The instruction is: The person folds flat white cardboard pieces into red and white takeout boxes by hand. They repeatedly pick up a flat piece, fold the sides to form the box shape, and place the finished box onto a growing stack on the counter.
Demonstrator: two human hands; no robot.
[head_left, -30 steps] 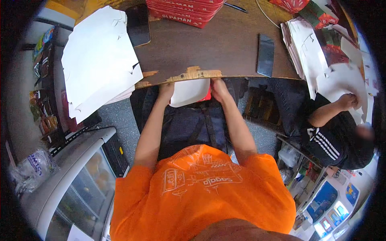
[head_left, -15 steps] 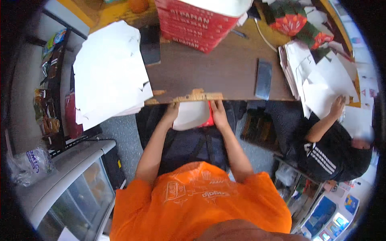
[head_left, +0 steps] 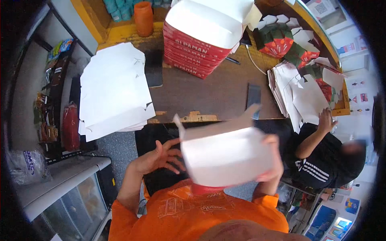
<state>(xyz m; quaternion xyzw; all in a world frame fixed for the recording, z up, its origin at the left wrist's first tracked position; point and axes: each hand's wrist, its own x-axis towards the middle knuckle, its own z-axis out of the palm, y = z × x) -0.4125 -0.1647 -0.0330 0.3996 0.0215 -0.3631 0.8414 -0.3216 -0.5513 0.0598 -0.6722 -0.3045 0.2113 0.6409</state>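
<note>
A folded paper food box [head_left: 227,156], white inside and red outside, is held up in front of my orange shirt, its flap standing on the far side. My right hand [head_left: 271,160] grips its right end, blurred by motion. Close to the box's left end, my left hand [head_left: 163,156] has its fingers spread; whether a fingertip touches the box I cannot tell. Beyond the table's near edge rises a tall stack of nested red boxes [head_left: 193,52], the top one showing its white inside. Flat white box sheets [head_left: 114,88] lie piled at the table's left.
A dark phone [head_left: 253,96] lies on the brown table [head_left: 201,94], near a pen [head_left: 232,60]. More sheets [head_left: 295,92] and red-green boxes [head_left: 277,40] are at right, by a co-worker's hand [head_left: 326,121]. An orange cylinder [head_left: 144,19] stands behind; a glass-topped freezer [head_left: 76,197] is at left.
The box has risen from below the table edge toward my chest. My left hand has come off its left side and opened; my right hand keeps hold. The view has shifted, showing more of the far side.
</note>
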